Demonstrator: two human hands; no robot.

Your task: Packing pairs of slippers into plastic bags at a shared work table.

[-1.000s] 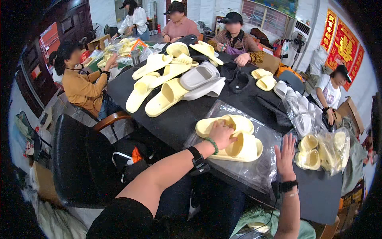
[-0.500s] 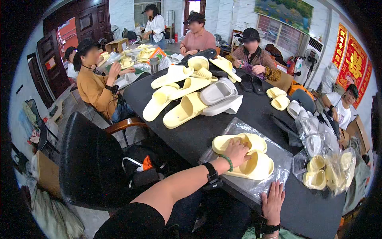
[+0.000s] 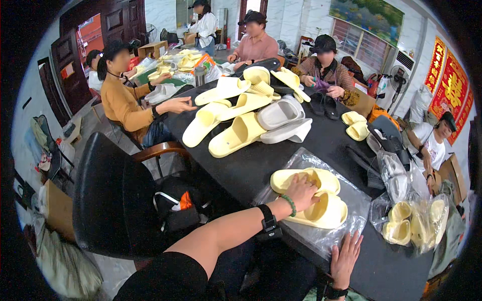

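Note:
A pair of pale yellow slippers (image 3: 327, 213) lies side by side on a clear plastic bag (image 3: 353, 204) at the near edge of the black table. My left hand (image 3: 301, 193) reaches across from the left and grips the pair, its fingers over the far slipper and the thumb by the near one. Part of the slippers is hidden under that hand. Palm down, my right hand (image 3: 345, 258) rests with spread fingers at the bag's near right corner, holding nothing.
Yellow slippers (image 3: 236, 134) and grey slippers (image 3: 280, 114) are heaped beyond. Bagged slippers (image 3: 399, 220) lie right; black slippers (image 3: 324, 105) sit farther back. A black chair (image 3: 113, 200) stands left. A person in a mustard top (image 3: 123, 103) and others work around the tables (image 3: 241, 193).
The person in the mustard top has lowered a hand and stretched it toward the slipper heap. My hands keep nearly the same places; the view has shifted slightly.

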